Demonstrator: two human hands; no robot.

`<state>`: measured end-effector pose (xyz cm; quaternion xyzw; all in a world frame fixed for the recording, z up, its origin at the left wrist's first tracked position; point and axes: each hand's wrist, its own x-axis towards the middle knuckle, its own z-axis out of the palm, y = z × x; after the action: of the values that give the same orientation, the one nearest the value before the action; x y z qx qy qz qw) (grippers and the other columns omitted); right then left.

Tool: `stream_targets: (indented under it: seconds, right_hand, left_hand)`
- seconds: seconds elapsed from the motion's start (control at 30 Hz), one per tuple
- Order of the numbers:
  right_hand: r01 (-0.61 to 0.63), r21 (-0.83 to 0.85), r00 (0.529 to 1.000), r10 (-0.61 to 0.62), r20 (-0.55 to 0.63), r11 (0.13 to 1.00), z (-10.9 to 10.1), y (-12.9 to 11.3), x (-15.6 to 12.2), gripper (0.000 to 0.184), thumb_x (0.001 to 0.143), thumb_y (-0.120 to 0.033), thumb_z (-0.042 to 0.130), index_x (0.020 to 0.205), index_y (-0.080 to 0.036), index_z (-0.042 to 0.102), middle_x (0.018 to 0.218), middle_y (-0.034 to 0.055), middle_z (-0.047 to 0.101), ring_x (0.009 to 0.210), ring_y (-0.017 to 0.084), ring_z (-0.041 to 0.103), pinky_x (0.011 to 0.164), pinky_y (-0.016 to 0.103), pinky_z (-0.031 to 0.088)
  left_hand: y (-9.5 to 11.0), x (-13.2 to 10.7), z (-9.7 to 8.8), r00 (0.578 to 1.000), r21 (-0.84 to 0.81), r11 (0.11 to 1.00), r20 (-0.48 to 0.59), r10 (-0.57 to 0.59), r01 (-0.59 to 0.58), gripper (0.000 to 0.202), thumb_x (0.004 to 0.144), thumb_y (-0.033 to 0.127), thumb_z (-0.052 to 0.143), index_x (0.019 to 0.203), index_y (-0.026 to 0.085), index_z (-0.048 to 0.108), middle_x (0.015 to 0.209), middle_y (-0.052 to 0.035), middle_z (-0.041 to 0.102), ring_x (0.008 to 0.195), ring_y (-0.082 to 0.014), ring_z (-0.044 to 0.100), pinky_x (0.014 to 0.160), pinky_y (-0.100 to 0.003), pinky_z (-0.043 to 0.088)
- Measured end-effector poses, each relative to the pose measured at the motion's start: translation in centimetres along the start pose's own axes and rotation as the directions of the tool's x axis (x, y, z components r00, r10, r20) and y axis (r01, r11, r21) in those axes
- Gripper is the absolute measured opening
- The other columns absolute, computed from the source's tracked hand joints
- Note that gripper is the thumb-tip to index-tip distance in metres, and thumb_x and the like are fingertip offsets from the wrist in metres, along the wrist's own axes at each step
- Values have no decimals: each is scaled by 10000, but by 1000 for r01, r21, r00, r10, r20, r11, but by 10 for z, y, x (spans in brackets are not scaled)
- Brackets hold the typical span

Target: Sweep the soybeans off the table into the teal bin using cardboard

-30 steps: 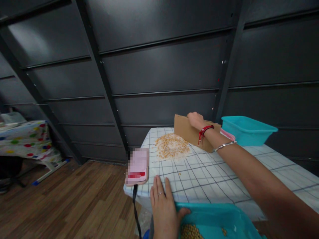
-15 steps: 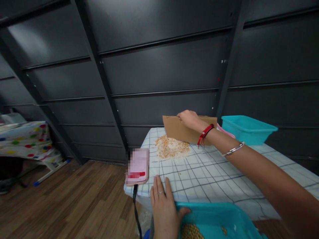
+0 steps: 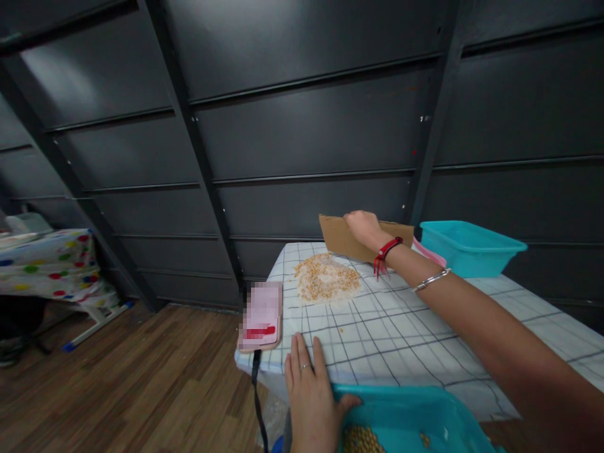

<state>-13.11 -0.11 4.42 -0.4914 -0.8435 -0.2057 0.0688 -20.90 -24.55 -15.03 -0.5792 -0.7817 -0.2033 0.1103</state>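
My right hand [image 3: 363, 226] is closed on the top edge of a brown cardboard sheet [image 3: 342, 241], which stands on edge, tilted, over the tablecloth. Beside the cardboard's lower left lies a spread of yellow kernels and pale grains [image 3: 325, 280]. At the table's near edge, my left hand [image 3: 309, 390] lies with its fingers stretched out over the cloth. Its thumb reaches over the rim of a near turquoise basin [image 3: 406, 393]. Inside that basin is a heap of round tan beans [image 3: 361, 439], cut off by the frame's bottom.
Another turquoise basin [image 3: 472, 248] stands at the table's back right, with a pink item [image 3: 429, 253] partly hidden by my arm. A pink phone-like object [image 3: 262, 314] with a black cable [image 3: 257, 384] lies on the left edge. A dark panelled wall [image 3: 311, 138] rises behind the checked tablecloth [image 3: 377, 327].
My right hand and the cardboard have shifted slightly right and away from the grain spread, and the sheet's left end has lifted. My left hand stays in place.
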Motion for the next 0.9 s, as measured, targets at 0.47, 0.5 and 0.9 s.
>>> stream_targets:
  seconds: [0.47, 0.5, 0.9]
  right_hand:
    - [139, 87, 978, -123, -166, 986, 11, -31, 47, 333, 853, -343, 510, 1129, -157, 507, 1129, 84, 529, 949, 192, 544, 787, 403, 471]
    - [163, 92, 972, -144, -186, 982, 12, -35, 48, 329, 854, -341, 508, 1128, -159, 508, 1130, 83, 529, 952, 192, 543, 791, 404, 469]
    - [351, 191, 930, -319, -180, 917, 56, -38, 66, 328, 853, -341, 510, 1126, -159, 508, 1124, 77, 532, 951, 193, 544, 788, 409, 470]
  left_hand:
    - [1, 2, -1, 1000, 10, 1000, 10, -9, 9, 954, 460, 519, 760, 1241, 78, 434, 1346, -290, 353, 1241, -411, 328, 958, -546, 341]
    - [1, 2, 0, 1000, 7, 1000, 0, -13, 13, 958, 458, 534, 754, 1241, 82, 435, 1347, -289, 353, 1240, -414, 328, 954, -552, 342]
    - [-18, 0, 19, 997, -31, 997, 30, 69, -69, 977, 548, 642, 639, 1313, 113, 338, 1380, -280, 300, 1256, -415, 297, 951, -580, 338]
